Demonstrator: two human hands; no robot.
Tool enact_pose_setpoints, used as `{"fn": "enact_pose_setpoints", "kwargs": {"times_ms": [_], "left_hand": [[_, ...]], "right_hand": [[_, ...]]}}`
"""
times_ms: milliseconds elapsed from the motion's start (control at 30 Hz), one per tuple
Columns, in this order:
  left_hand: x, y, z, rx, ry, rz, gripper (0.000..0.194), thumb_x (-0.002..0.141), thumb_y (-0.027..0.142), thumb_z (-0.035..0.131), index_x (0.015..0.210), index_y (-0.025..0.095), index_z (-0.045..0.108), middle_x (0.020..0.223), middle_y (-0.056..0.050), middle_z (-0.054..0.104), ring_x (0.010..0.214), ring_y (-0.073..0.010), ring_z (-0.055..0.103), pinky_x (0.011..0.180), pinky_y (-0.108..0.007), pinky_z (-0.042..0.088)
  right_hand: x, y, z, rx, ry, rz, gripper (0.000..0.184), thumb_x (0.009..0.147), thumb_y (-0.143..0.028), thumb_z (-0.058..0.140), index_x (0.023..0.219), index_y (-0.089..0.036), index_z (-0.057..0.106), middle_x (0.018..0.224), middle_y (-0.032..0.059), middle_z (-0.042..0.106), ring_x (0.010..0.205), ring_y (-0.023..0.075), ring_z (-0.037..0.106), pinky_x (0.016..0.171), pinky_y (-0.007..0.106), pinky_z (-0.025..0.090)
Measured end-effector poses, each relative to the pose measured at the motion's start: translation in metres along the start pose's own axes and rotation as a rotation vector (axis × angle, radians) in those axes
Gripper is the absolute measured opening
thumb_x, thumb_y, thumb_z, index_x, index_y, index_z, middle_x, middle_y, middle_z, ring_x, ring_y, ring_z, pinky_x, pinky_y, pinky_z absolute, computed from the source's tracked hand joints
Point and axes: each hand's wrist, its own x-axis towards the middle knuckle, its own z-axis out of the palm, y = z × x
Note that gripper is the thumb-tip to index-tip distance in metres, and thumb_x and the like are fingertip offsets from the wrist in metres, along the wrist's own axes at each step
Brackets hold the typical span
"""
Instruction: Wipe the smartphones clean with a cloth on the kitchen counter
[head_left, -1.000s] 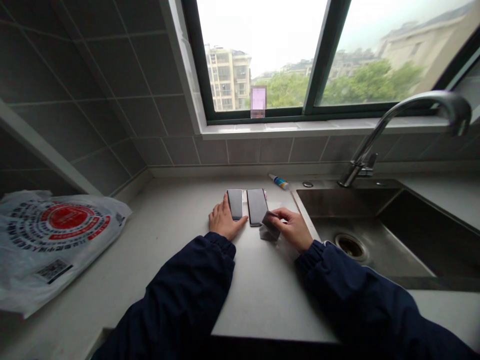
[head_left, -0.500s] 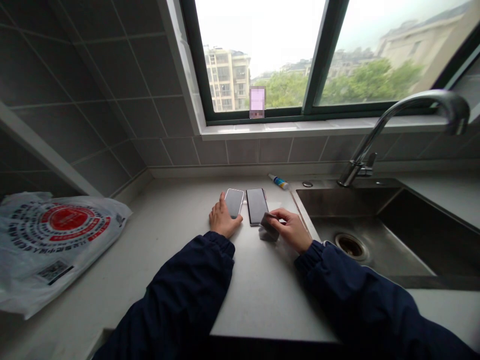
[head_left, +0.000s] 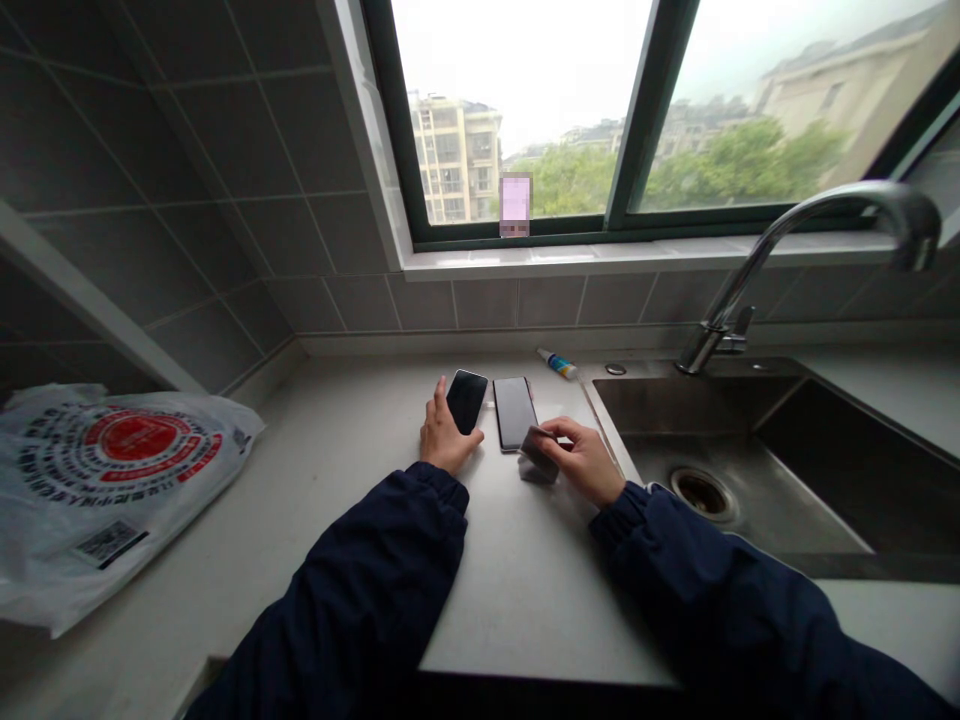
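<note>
My left hand (head_left: 447, 436) grips a smartphone (head_left: 467, 401) by its edges, thumb on the right side and fingers on the left. That phone has a dark screen and a light rim, and it leans with its far end raised off the counter. Beside it, a second smartphone (head_left: 514, 412) with a dark grey face lies flat on the white counter. My right hand (head_left: 583, 458) pinches a small grey cloth (head_left: 538, 457) between thumb and fingers, and the cloth hangs over the near right corner of the second phone.
Behind the phones lies a small tube (head_left: 557, 362) with a blue and yellow label. To the right are a steel sink (head_left: 795, 480) and a tall faucet (head_left: 750, 275). A white plastic bag (head_left: 120, 480) with red print rests on the left. A window (head_left: 525, 110) is ahead.
My left hand has taken its phone from lying flat to a tilted position, turned slightly clockwise, and its screen looks darker. The right hand and cloth have hardly moved.
</note>
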Motion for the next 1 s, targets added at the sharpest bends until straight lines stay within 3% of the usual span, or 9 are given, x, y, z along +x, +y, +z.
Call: {"fn": "enact_pose_setpoints", "kwargs": {"times_ms": [100, 200, 333, 467, 633, 733, 800, 900, 1000], "left_hand": [[0.002, 0.003, -0.003, -0.11, 0.011, -0.058, 0.112, 0.066, 0.026, 0.078, 0.16, 0.023, 0.017, 0.136, -0.017, 0.052, 0.124, -0.03, 0.056, 0.103, -0.043, 0.046], [0.005, 0.006, -0.003, -0.394, -0.045, -0.159, 0.116, 0.064, 0.028, 0.082, 0.159, 0.021, 0.016, 0.132, -0.015, 0.054, 0.118, -0.0265, 0.059, 0.099, -0.039, 0.048], [0.004, 0.015, -0.003, -0.949, -0.215, -0.351, 0.119, 0.064, 0.031, 0.08, 0.16, 0.022, 0.009, 0.128, -0.013, 0.056, 0.081, -0.0128, 0.062, 0.072, -0.027, 0.052], [-0.004, 0.026, -0.009, -1.28, -0.424, -0.465, 0.103, 0.067, 0.028, 0.078, 0.155, 0.025, 0.024, 0.121, -0.007, 0.06, 0.064, -0.0052, 0.052, 0.062, -0.023, 0.05], [-0.011, 0.032, -0.013, -1.366, -0.525, -0.472, 0.088, 0.067, 0.027, 0.083, 0.144, 0.022, 0.041, 0.097, -0.001, 0.063, 0.062, -0.0068, 0.055, 0.061, -0.022, 0.053], [-0.013, 0.035, -0.012, -1.419, -0.645, -0.452, 0.059, 0.068, 0.025, 0.084, 0.121, 0.015, 0.059, 0.081, 0.001, 0.06, 0.06, -0.006, 0.053, 0.055, -0.018, 0.049], [-0.016, 0.037, -0.012, -1.433, -0.69, -0.473, 0.045, 0.07, 0.026, 0.083, 0.108, 0.014, 0.062, 0.077, 0.001, 0.06, 0.059, -0.0058, 0.053, 0.055, -0.018, 0.051], [-0.02, 0.041, -0.013, -1.446, -0.678, -0.491, 0.047, 0.071, 0.024, 0.082, 0.112, 0.016, 0.06, 0.084, -0.001, 0.064, 0.066, -0.0098, 0.061, 0.058, -0.021, 0.054], [-0.025, 0.045, -0.015, -1.472, -0.655, -0.486, 0.06, 0.074, 0.022, 0.079, 0.128, 0.022, 0.054, 0.112, -0.007, 0.068, 0.084, -0.0172, 0.07, 0.064, -0.025, 0.057]], "right_hand": [[0.0, -0.002, -0.001, 0.001, 0.004, -0.001, 0.023, 0.079, -0.038, 0.067, 0.086, -0.017, 0.076, 0.091, 0.0081, 0.072, 0.087, 0.023, 0.068, 0.072, 0.033, 0.057], [0.0, -0.004, -0.002, -0.009, 0.005, 0.009, 0.023, 0.08, -0.037, 0.068, 0.089, -0.018, 0.077, 0.089, 0.0077, 0.075, 0.083, 0.023, 0.069, 0.074, 0.035, 0.057], [0.0, -0.002, -0.003, -0.036, 0.027, 0.017, 0.026, 0.082, -0.04, 0.068, 0.092, -0.018, 0.078, 0.09, 0.0079, 0.078, 0.081, 0.0243, 0.07, 0.076, 0.037, 0.057], [0.0, 0.001, -0.004, -0.057, 0.058, 0.016, 0.027, 0.083, -0.043, 0.068, 0.092, -0.02, 0.078, 0.086, 0.0068, 0.078, 0.079, 0.0241, 0.071, 0.077, 0.036, 0.055], [-0.002, 0.0, -0.004, -0.024, 0.063, 0.042, 0.031, 0.084, -0.048, 0.069, 0.091, -0.019, 0.077, 0.083, 0.0064, 0.077, 0.075, 0.0227, 0.07, 0.07, 0.032, 0.054], [-0.001, -0.002, -0.003, 0.027, 0.056, 0.072, 0.034, 0.083, -0.051, 0.07, 0.088, -0.018, 0.076, 0.078, 0.0061, 0.076, 0.068, 0.0208, 0.067, 0.062, 0.03, 0.051], [0.0, -0.003, -0.002, 0.068, 0.056, 0.092, 0.036, 0.081, -0.053, 0.071, 0.088, -0.018, 0.076, 0.077, 0.0058, 0.076, 0.068, 0.0203, 0.067, 0.06, 0.029, 0.05], [0.002, -0.002, -0.003, 0.135, 0.067, 0.135, 0.038, 0.076, -0.054, 0.075, 0.087, -0.017, 0.076, 0.078, 0.0061, 0.076, 0.07, 0.0204, 0.068, 0.061, 0.029, 0.051], [0.004, -0.001, -0.004, 0.205, 0.1, 0.208, 0.041, 0.073, -0.055, 0.077, 0.087, -0.016, 0.076, 0.078, 0.0067, 0.076, 0.065, 0.0197, 0.067, 0.057, 0.028, 0.051]]}}
